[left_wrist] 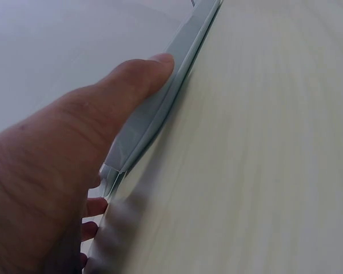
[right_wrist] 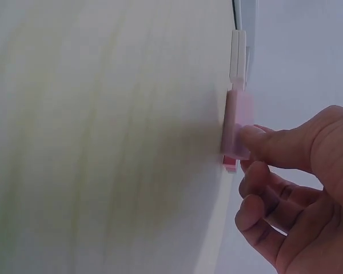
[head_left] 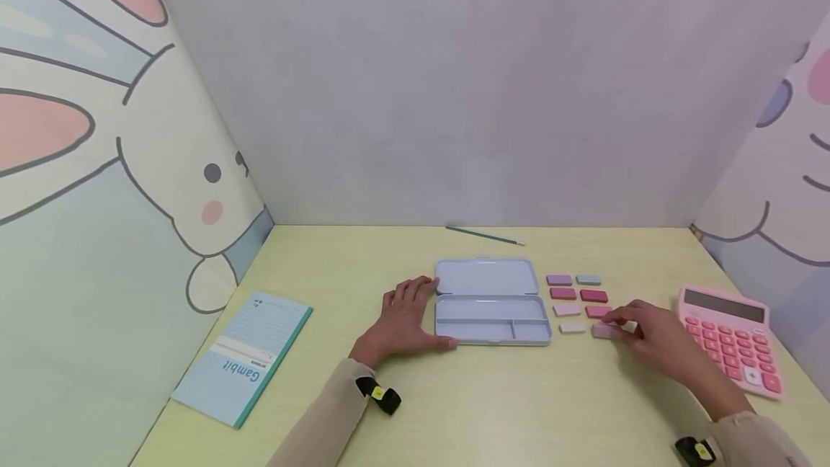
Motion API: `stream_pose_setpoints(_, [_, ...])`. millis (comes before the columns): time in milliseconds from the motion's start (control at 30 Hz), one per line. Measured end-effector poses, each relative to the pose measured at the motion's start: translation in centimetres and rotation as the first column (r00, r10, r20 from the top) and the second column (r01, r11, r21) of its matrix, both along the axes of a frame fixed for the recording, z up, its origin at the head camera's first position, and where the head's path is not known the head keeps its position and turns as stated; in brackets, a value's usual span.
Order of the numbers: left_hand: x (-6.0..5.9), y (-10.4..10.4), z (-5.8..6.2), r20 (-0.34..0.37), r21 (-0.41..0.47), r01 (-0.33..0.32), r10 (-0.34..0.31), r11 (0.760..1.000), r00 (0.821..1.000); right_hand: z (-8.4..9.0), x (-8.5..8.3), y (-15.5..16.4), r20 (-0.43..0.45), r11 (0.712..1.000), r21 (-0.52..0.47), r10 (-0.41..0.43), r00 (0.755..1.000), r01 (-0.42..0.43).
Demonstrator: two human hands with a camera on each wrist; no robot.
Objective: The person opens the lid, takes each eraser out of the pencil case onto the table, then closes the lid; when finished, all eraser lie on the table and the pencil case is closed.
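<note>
A pale blue hinged pencil case [head_left: 491, 308] lies opened flat on the table, its near half divided into compartments. My left hand [head_left: 405, 319] spans its left side, the thumb touching the front edge and the fingers near the hinge. In the left wrist view the straight thumb [left_wrist: 137, 77] lies along the case wall [left_wrist: 154, 108]. My right hand [head_left: 658, 337] pinches a small flat lilac-pink block [head_left: 603, 331] between thumb and fingers, at the near end of two columns of similar blocks. The right wrist view shows this block [right_wrist: 237, 117] beside a whitish block [right_wrist: 238, 56].
Several blocks in purple, grey-blue, magenta and pink [head_left: 563, 294] stand in rows right of the case. A pencil [head_left: 485, 235] lies behind it. A pink calculator [head_left: 733, 341] is at the right, partly behind the right hand. A blue notebook [head_left: 243, 359] lies at the left.
</note>
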State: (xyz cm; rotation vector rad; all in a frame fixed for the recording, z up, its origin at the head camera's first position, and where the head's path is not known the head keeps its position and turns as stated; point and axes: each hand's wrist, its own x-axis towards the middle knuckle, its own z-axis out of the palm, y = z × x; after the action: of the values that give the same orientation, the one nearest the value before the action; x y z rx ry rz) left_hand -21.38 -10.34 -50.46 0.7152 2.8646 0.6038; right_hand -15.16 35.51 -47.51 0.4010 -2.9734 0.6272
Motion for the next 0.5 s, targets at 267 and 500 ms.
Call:
stream_pose_setpoints(267, [-0.01, 0.03, -0.09, -0.005, -0.003, 0.001, -0.001, 1.000, 1.000, 0.33, 0.23, -0.24, -0.040, 1.000, -0.023, -0.011, 0.999, 0.010])
stream_pose_setpoints(500, [-0.11, 0.00, -0.27, -0.014, -0.003, 0.002, -0.002, 1.000, 1.000, 0.48, 0.11, -0.44, -0.064, 0.999, -0.036, -0.011, 0.998, 0.008])
